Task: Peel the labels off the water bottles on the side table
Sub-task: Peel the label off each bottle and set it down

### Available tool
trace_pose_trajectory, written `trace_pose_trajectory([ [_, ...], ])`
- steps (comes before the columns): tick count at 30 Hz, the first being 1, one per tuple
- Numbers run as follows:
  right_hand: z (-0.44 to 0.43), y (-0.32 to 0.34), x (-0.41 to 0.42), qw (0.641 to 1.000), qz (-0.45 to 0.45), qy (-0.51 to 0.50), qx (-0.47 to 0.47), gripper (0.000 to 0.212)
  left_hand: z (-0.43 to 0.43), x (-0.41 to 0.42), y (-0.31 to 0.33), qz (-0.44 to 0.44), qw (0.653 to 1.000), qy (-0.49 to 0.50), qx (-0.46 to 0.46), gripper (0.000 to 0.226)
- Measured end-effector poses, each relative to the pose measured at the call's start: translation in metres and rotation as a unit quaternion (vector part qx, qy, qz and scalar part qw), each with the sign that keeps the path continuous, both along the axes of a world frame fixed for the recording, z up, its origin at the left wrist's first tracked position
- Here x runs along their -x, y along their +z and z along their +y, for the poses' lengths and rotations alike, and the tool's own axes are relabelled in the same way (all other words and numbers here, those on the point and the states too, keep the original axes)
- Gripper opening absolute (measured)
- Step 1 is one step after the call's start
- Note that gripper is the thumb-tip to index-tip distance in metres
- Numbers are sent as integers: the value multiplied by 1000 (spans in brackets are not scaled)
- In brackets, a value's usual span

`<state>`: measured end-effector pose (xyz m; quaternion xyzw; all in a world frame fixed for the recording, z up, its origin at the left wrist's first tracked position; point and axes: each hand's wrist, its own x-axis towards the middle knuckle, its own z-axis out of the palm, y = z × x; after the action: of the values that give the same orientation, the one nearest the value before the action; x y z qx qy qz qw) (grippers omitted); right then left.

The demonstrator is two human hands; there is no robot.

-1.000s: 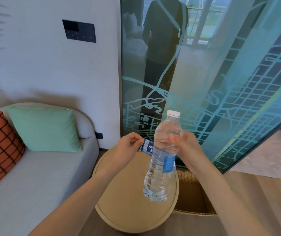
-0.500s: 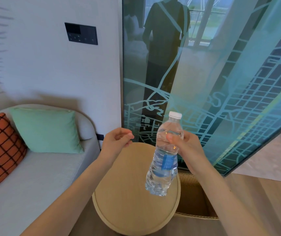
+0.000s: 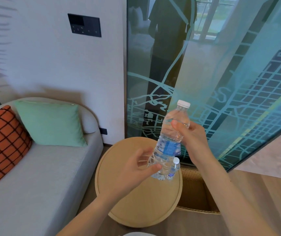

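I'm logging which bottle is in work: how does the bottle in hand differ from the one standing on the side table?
The held bottle is in the air, in the right hand; the standing bottle rests on the side table. The held bottle tilts; the standing bottle is upright. The held bottle shows nearly whole; the standing bottle is mostly hidden behind it. Both are clear, white-capped, with blue labels.

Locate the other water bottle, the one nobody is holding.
Head view: the second bottle stands on the round side table near its right edge, just behind the base of the held bottle gripped by the right hand.
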<state>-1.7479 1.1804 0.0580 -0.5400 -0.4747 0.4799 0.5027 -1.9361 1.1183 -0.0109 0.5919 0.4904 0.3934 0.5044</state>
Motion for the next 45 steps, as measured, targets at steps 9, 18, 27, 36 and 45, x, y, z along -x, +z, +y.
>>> trace_pose_trajectory([
  [9,-3,-6,4,1000,10,11,-25,16,3,-16,3,-8,999,-37,18,47],
  [18,2,-1,-3,991,-74,111,-19,44,2,-11,3,2,1000,-13,24,36],
  [27,-11,-24,-13,977,-139,158,-27,53,3,1,-3,-13,999,25,20,36],
  [36,-18,-27,-12,970,-192,128,-80,7,5,4,-10,-30,998,55,8,36],
  [45,-24,-27,-1,955,-240,116,-134,13,8,8,-11,-42,996,76,28,34],
])
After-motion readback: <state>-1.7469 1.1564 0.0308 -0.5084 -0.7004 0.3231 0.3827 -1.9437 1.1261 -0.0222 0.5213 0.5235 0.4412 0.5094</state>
